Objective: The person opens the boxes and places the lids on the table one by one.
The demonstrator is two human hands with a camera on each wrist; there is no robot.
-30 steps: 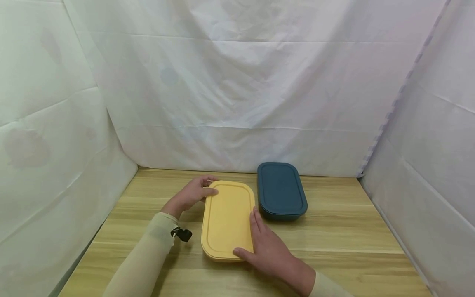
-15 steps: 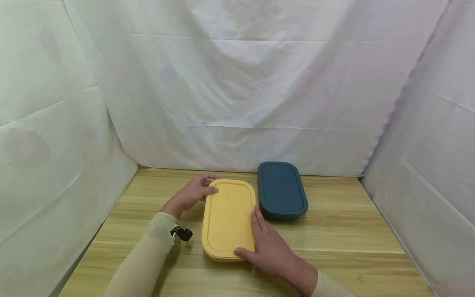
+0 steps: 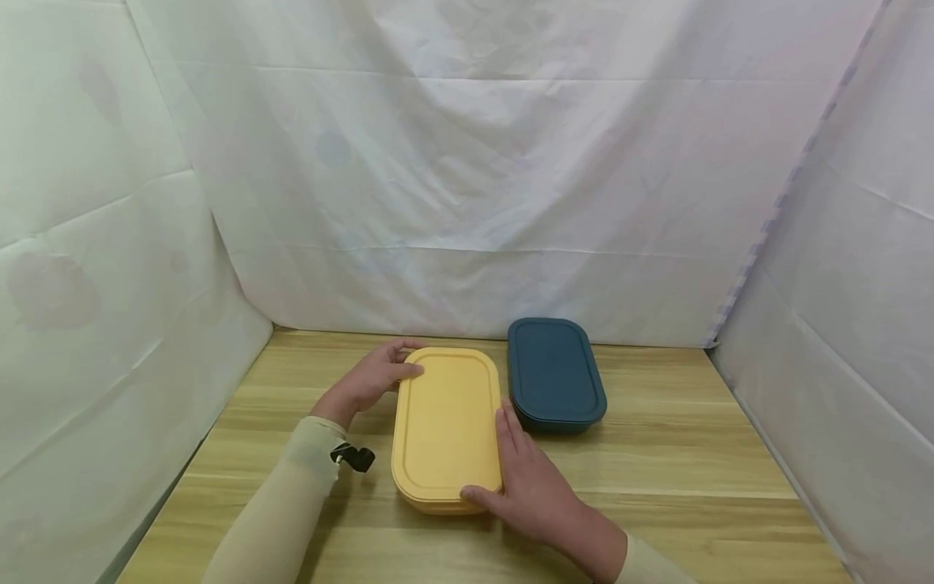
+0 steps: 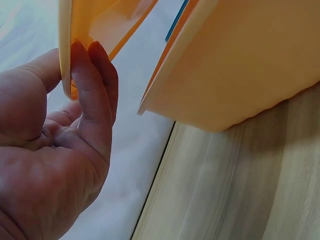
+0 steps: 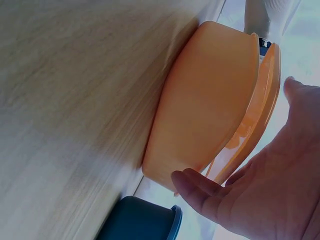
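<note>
A yellow rectangular lid (image 3: 448,422) sits over the matching box (image 5: 210,100). Both wrist views show a gap between lid and box, with the lid's underside exposed. My left hand (image 3: 372,377) pinches the lid's far left edge, thumb on top and fingers underneath; the left wrist view shows this edge well clear of the box's rim (image 4: 145,102). Along the right side, my right hand (image 3: 536,487) lays fairly straight fingers against the edge, its thumb over the near right corner of the lid. The box's contents are hidden from the head view.
A dark blue lidded box (image 3: 558,373) stands just right of and behind the yellow one on the wooden table (image 3: 693,454). White cloth (image 3: 467,178) hangs behind and on both sides. A black strap piece (image 3: 355,457) sticks out from the left sleeve.
The yellow lid has shifted slightly left and away from me, its far left edge moving with my left hand. My right hand has stayed nearly in place; the blue box has not moved.
</note>
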